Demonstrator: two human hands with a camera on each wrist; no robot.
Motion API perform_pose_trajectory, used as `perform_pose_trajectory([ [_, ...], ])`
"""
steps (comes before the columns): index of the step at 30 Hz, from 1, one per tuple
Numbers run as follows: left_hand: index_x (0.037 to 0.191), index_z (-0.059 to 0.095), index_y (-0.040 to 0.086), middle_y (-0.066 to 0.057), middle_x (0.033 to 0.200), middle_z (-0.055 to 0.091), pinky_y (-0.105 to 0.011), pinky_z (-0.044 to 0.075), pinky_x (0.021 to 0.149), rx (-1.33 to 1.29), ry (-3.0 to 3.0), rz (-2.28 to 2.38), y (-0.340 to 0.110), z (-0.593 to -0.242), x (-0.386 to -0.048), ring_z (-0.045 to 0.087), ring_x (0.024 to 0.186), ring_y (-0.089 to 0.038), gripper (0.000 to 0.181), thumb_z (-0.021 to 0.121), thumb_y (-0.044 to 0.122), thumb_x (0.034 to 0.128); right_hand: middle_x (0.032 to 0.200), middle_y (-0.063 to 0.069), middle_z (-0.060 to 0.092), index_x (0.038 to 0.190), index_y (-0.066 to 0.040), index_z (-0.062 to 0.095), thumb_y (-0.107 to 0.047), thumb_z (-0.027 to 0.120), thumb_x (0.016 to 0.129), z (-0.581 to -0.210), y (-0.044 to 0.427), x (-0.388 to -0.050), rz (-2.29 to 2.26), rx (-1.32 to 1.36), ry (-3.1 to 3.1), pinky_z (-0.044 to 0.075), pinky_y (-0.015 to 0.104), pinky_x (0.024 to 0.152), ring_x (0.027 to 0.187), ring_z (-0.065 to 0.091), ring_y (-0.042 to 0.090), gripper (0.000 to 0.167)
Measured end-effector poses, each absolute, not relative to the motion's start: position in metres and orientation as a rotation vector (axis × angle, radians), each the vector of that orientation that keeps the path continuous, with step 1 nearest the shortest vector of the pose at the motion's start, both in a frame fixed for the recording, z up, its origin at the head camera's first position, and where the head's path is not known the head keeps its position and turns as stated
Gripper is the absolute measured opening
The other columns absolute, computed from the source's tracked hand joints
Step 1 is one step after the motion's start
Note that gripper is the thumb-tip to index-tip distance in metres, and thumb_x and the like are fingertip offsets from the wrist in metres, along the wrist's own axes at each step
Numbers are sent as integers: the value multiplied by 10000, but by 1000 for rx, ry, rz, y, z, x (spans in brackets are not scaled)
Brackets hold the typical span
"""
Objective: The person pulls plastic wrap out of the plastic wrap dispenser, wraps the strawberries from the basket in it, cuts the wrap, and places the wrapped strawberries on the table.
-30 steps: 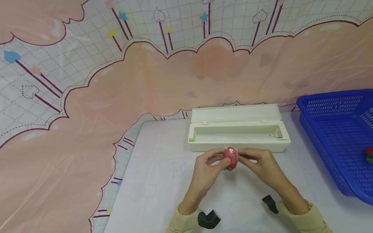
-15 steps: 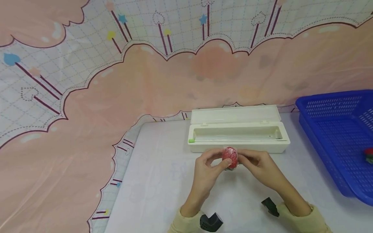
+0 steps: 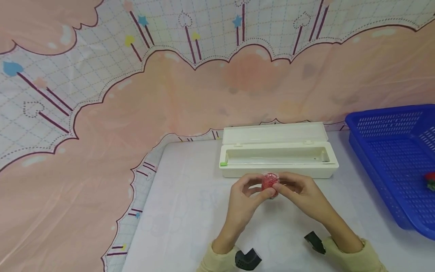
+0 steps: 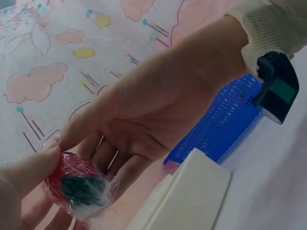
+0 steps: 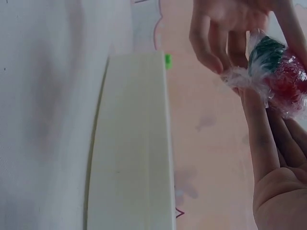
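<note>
A red strawberry-like item (image 3: 269,181) wrapped in clear film is held between both hands, in front of the white box. My left hand (image 3: 240,204) pinches it from the left, thumb on its near side. From the right, my right hand (image 3: 307,196) holds it too, thumb tip near the left thumb. In the left wrist view the wrapped item (image 4: 79,184) shows a dark green end, with loose film sticking out. The right wrist view shows the same green end (image 5: 266,53) and crumpled film between the hands.
Behind the hands stands a long white box (image 3: 278,172) with its lid (image 3: 275,134) tipped back and a small green piece (image 3: 223,164) at its left. At the right is a blue basket (image 3: 377,170) holding a red and green item (image 3: 431,181).
The right thumb has come round onto the near side of the wrapped item, close to the left thumb. The item has shifted slightly right. The box and basket stay put.
</note>
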State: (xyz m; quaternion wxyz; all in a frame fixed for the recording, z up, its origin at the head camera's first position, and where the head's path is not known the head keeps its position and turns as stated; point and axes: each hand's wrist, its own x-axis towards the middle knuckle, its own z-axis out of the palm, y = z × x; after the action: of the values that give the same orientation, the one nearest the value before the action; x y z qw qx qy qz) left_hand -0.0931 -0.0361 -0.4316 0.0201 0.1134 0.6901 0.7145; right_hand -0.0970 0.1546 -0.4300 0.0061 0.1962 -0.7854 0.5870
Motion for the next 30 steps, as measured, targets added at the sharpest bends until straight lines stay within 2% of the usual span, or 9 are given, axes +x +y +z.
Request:
perform_pose_trajectory([
  [4, 1226, 580, 69, -58, 1200, 626, -304, 533, 952, 324, 2101, 2222, -35, -433, -93, 612, 1136, -193, 475, 819, 148, 824, 1074, 136, 715, 1172, 30, 662, -86, 628, 972, -430, 154, -96, 1839, 620, -2423, 578, 238, 781, 918, 692, 79, 233],
  [9, 1273, 609, 82, -58, 1244, 640, -272, 527, 956, 305, 2092, 2143, -35, -434, -93, 622, 1154, -175, 478, 798, 201, 851, 1075, 124, 714, 1176, 10, 667, -79, 645, 959, -429, 155, -95, 1822, 608, -2405, 575, 226, 786, 923, 689, 76, 236],
  [18, 1207, 685, 62, -71, 1181, 694, -278, 572, 862, 313, 2088, 2153, -36, -432, -92, 687, 1052, -185, 393, 799, 165, 846, 1130, 114, 695, 1219, -18, 655, -63, 671, 938, -429, 155, -94, 1805, 617, -2381, 539, 177, 861, 1012, 661, 39, 285],
  [22, 1214, 687, 40, -91, 1184, 696, -285, 576, 844, 321, 2106, 2167, -37, -431, -92, 707, 1027, -198, 407, 804, 149, 840, 1169, 56, 681, 1219, -63, 671, -60, 703, 913, -429, 154, -95, 1759, 631, -2367, 499, 150, 920, 1082, 623, 17, 308],
  [26, 1192, 705, 37, -94, 1170, 703, -280, 571, 854, 364, 2172, 2159, -38, -431, -92, 703, 1022, -182, 398, 816, 125, 821, 1189, -10, 653, 1209, -118, 681, -19, 737, 871, -429, 154, -95, 1715, 664, -2328, 484, 148, 946, 1129, 589, 48, 356],
  [30, 1154, 732, 56, -76, 1148, 709, -264, 551, 905, 437, 2274, 2126, -39, -432, -92, 677, 1042, -154, 375, 833, 114, 798, 1191, -6, 657, 1231, -141, 668, -6, 749, 855, -427, 154, -95, 1694, 693, -2321, 481, 144, 948, 1114, 594, 58, 407],
])
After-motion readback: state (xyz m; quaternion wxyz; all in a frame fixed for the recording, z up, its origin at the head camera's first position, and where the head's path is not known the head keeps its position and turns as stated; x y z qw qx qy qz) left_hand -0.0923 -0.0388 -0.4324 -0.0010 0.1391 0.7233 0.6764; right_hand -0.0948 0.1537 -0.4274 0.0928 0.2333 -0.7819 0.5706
